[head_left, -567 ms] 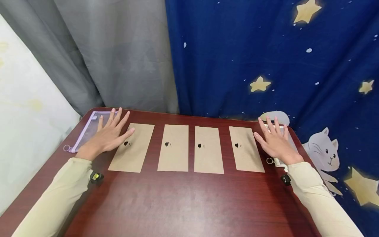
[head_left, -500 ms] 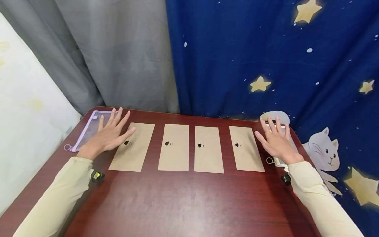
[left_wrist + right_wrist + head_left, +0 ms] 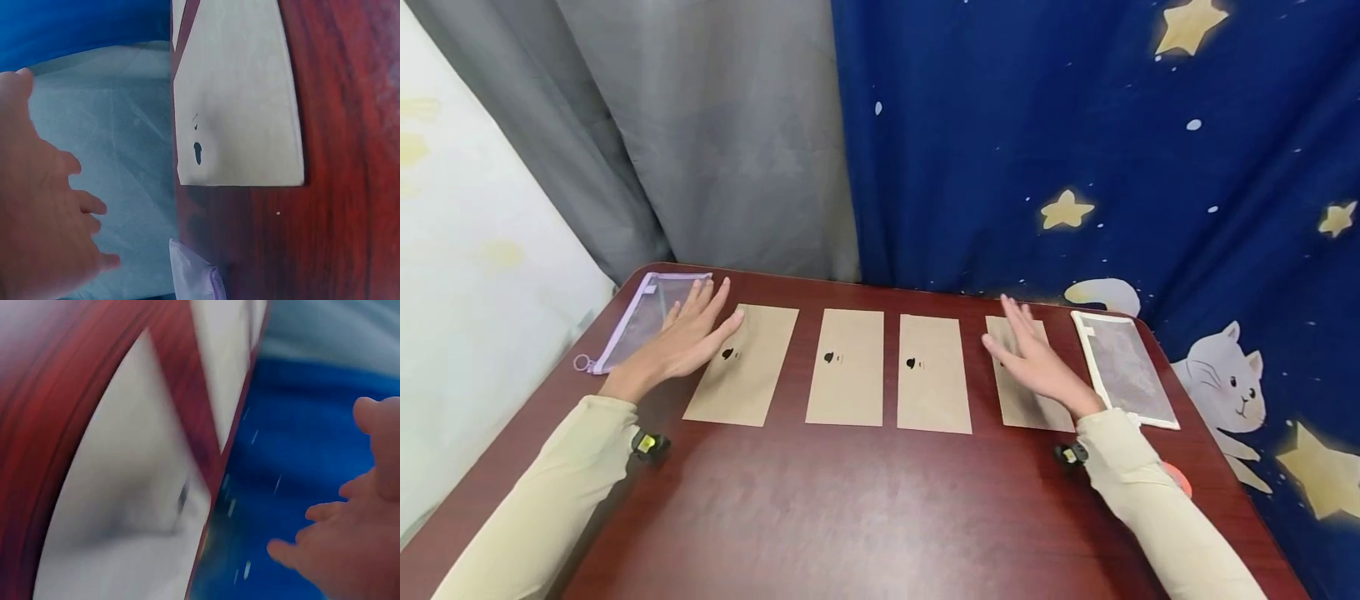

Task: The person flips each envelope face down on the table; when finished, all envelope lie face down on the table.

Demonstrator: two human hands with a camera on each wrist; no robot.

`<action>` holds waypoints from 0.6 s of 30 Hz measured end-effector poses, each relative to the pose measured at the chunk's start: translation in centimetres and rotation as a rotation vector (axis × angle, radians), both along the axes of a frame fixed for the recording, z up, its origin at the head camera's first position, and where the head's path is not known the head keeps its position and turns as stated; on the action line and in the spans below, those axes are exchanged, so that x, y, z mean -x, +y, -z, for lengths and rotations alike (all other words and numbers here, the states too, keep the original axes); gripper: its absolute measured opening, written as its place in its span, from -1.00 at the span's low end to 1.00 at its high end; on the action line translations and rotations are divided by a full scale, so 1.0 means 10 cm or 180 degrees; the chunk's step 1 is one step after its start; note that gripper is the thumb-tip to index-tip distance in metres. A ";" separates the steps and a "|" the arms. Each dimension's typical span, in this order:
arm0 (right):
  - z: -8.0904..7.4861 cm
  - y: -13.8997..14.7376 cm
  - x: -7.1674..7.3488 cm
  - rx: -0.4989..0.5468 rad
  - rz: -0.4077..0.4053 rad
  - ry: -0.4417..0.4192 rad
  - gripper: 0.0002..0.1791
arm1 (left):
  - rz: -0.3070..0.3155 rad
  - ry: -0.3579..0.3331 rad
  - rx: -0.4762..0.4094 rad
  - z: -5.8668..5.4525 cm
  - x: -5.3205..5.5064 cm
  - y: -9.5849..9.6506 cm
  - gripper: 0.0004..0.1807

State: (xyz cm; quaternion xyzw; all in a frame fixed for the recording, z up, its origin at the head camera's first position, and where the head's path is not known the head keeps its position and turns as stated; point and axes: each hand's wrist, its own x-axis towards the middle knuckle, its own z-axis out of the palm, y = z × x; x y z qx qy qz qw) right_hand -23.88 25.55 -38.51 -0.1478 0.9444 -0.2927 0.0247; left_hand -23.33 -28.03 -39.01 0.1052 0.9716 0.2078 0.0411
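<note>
My left hand [image 3: 681, 337], fingers extended and holding nothing, hovers between a lilac-edged see-through zip pouch [image 3: 640, 321] and the leftmost brown kraft-paper rectangle [image 3: 748, 383]. That rectangle carries a small black hat print, and its shadowed face shows in the left wrist view. Over the rightmost kraft rectangle [image 3: 1018, 404] hovers my right hand [image 3: 1036, 364], also with straight fingers and nothing in it. It hides most of that rectangle's print in the head view. Two matching rectangles, one left of centre [image 3: 845, 392] and one right of centre [image 3: 932, 392], lie flat between the hands.
A white-edged mesh zip pouch [image 3: 1127, 367] lies at the table's right end. Part of an orange object [image 3: 1178, 479] shows beside the right sleeve. The dark red table [image 3: 850, 517] backs onto a grey curtain [image 3: 737, 150] and a blue starry curtain [image 3: 955, 167].
My right hand has moved left from above the white-edged pouch to over the rightmost kraft rectangle, uncovering the pouch and the orange object. My left hand has turned slightly, its fingers closer together.
</note>
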 end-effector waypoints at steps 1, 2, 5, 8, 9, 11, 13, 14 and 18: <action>-0.02 -0.10 0.02 0.0144 -0.0034 -0.0059 -0.08 | -0.0006 -0.0015 -0.0049 -0.01 -0.01 0.01 -0.15; -0.04 -0.21 0.04 0.0306 -0.0073 -0.0121 -0.10 | -0.0017 -0.0029 -0.0087 -0.02 -0.02 0.02 -0.15; -0.10 -0.51 0.09 0.0865 -0.0212 -0.0366 -0.14 | -0.0022 -0.0099 -0.0187 -0.06 -0.08 0.04 -0.16; -0.15 -0.78 0.13 0.1661 -0.0348 -0.0836 -0.17 | 0.0047 -0.0202 -0.0341 -0.09 -0.15 0.04 -0.16; -0.15 -0.86 0.13 0.1907 -0.0367 -0.1027 -0.18 | 0.0081 -0.0232 -0.0424 -0.10 -0.17 0.04 -0.17; -0.16 -1.03 0.13 0.2355 -0.0381 -0.1414 -0.18 | 0.0115 -0.0285 -0.0597 -0.11 -0.20 0.04 -0.17; -0.15 -1.20 0.13 0.2725 -0.0432 -0.1769 -0.16 | 0.0091 -0.0315 -0.0737 -0.12 -0.24 0.04 -0.16; -0.14 -1.28 0.12 0.2872 -0.0459 -0.1931 -0.13 | 0.0049 -0.0324 -0.0780 -0.13 -0.25 0.05 -0.15; -0.08 -1.61 0.08 0.3388 -0.0574 -0.2524 -0.03 | -0.0190 -0.0407 -0.0885 -0.16 -0.31 0.07 -0.12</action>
